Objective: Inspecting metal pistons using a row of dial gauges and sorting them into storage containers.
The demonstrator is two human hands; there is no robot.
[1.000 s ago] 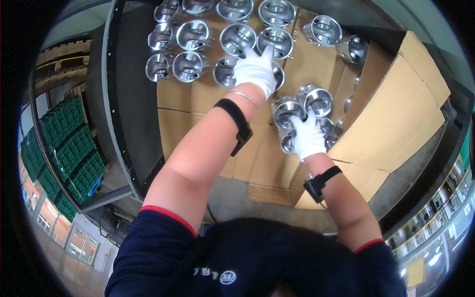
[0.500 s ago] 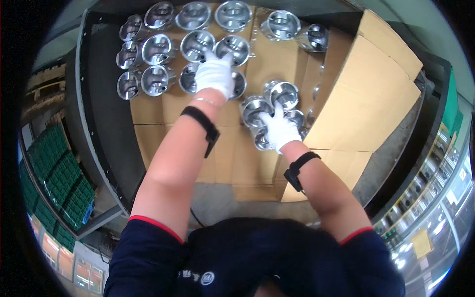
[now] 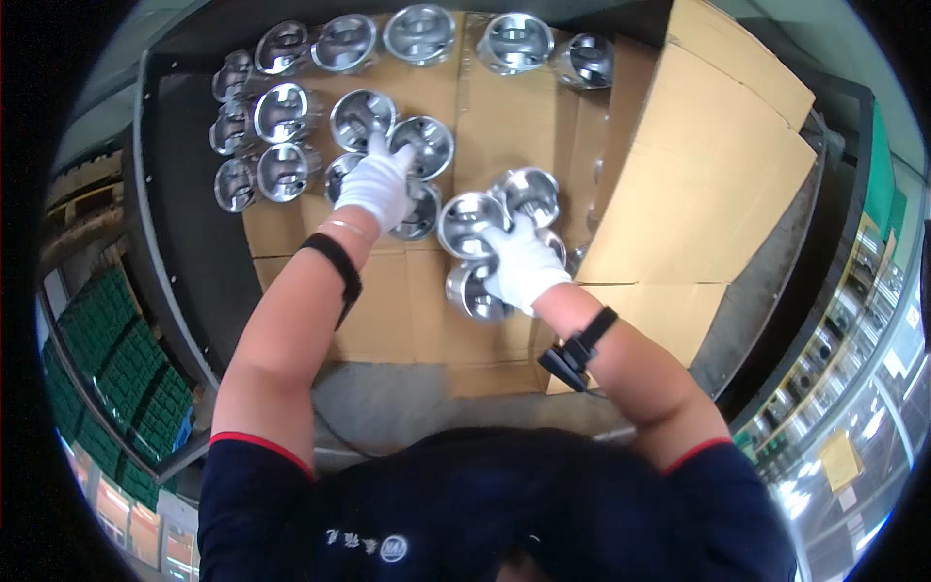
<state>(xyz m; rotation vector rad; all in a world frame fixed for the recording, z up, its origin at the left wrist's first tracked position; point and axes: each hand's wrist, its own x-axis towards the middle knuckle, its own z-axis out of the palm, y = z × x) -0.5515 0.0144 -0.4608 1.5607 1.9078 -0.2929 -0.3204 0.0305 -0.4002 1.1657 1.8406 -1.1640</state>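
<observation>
Several silver metal pistons stand with their hollow ends up on a cardboard sheet [image 3: 388, 281]. My left hand [image 3: 375, 189], in a white glove, grips a cluster of them, its fingers hooked into a far piston [image 3: 364, 118] and the piston [image 3: 422, 147] beside it. Two nearer pistons of that cluster are partly hidden under the hand. My right hand [image 3: 524, 260], also gloved, grips a second cluster, with fingers at the rims of a left piston [image 3: 472, 225] and a far piston [image 3: 529, 197]. A nearer piston [image 3: 475, 289] touches this hand; another is mostly covered by it.
More pistons [image 3: 283, 113] stand in rows at the left and along the far edge [image 3: 419, 35]. A folded cardboard flap [image 3: 693, 165] rises on the right. A dark metal frame [image 3: 184, 213] borders the cardboard. Green stacked trays [image 3: 126, 359] are at the left, a rack of metal parts [image 3: 810, 359] at the right.
My left hand has drawn its cluster of pistons nearer to me, away from the far row. The right hand's cluster has come slightly nearer. The whole view has also shifted a little.
</observation>
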